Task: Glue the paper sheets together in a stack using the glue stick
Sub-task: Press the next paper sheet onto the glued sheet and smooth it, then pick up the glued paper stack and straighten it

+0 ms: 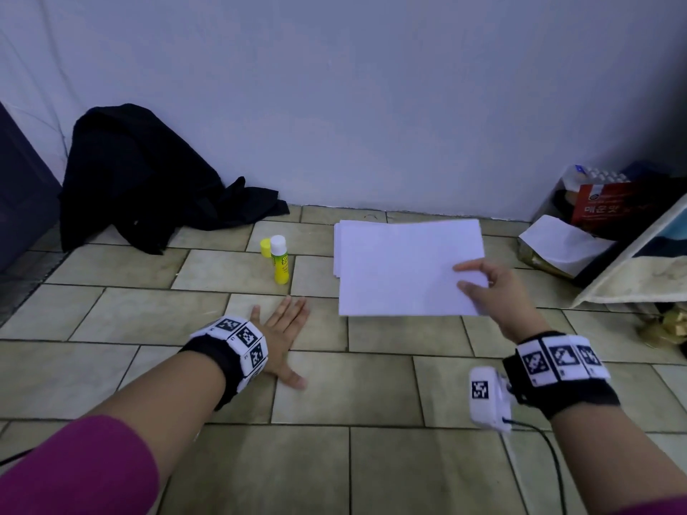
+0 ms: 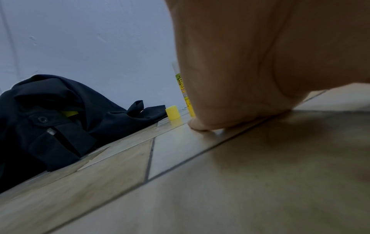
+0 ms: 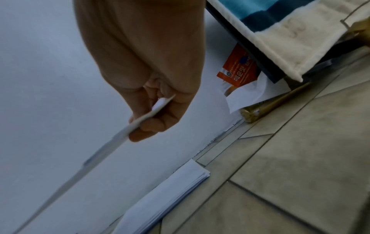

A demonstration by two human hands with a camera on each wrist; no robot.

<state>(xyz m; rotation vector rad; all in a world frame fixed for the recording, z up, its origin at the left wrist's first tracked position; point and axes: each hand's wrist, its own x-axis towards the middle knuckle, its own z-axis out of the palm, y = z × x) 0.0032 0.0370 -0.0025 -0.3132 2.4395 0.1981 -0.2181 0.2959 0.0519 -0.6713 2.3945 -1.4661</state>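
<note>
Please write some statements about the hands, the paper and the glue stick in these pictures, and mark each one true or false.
1. The right hand pinches a paper sheet at its corner. True.
2. The left hand holds the glue stick. False: it rests flat on the tiled floor, fingers spread, and holds nothing.
3. The glue stick stands upright with its cap off. True: the yellow cap stands on the floor beside it.
4. The paper stack lies to the left of the glue stick. False: it lies to the right, near the wall.
5. The held sheet lies flat on the stack. False: the right wrist view shows it lifted above the stack.
</note>
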